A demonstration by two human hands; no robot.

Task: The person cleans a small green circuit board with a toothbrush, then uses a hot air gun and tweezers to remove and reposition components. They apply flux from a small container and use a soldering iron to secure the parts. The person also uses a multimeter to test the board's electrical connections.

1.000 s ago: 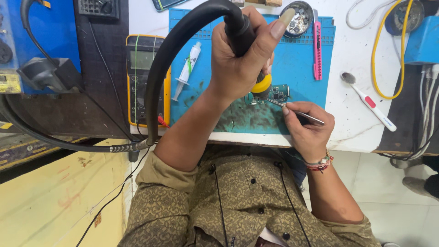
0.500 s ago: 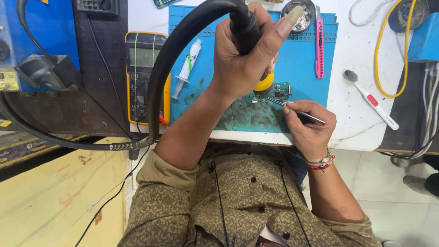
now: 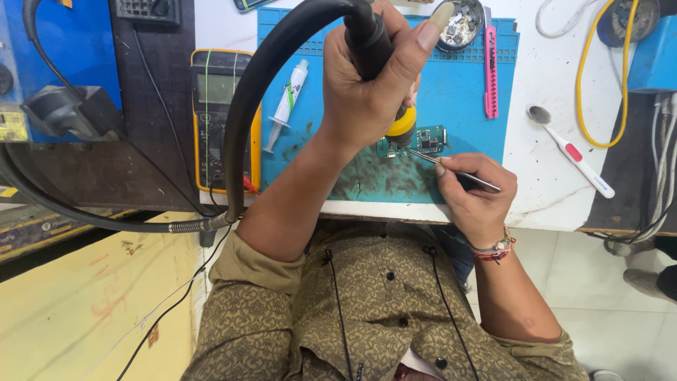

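My left hand [image 3: 374,85] grips the black handle of a hot-air tool [image 3: 367,39], whose thick black hose [image 3: 247,113] arcs off to the left. Its yellow-collared nozzle [image 3: 402,125] points down at a small green circuit board [image 3: 429,139] lying on the blue work mat [image 3: 458,92]. My right hand [image 3: 474,194] holds thin metal tweezers [image 3: 451,168], their tip touching the board just right of the nozzle.
A yellow multimeter [image 3: 215,116] lies left of the mat, with a white syringe tube [image 3: 289,99] beside it. A pink utility knife [image 3: 489,70], a round tin [image 3: 462,21], a white toothbrush [image 3: 575,155] and a yellow cable [image 3: 589,85] sit on the white bench.
None of note: both hands stay at the board, with only a slight shift of the view.
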